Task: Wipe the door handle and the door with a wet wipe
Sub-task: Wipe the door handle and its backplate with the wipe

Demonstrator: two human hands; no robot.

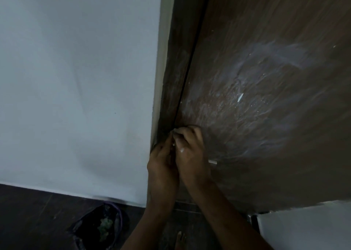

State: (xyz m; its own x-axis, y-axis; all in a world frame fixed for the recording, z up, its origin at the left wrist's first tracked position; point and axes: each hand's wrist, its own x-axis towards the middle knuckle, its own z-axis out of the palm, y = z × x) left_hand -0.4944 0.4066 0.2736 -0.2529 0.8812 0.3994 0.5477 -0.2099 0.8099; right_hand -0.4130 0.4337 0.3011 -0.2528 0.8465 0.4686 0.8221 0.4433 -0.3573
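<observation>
The brown door fills the right side, streaked with whitish smears and small white specks. Its dark frame runs along the door's left edge. My left hand and my right hand are pressed together at that edge, low on the door. Both have their fingers curled around a small white wet wipe, of which only scraps show between the fingers. A white tip pokes out at the right of my right hand. No door handle is visible; the hands hide that spot.
A white wall stands left of the frame. On the dark floor below lies a black bag holding something green. My bare foot is at the bottom edge. Another white surface sits at the lower right.
</observation>
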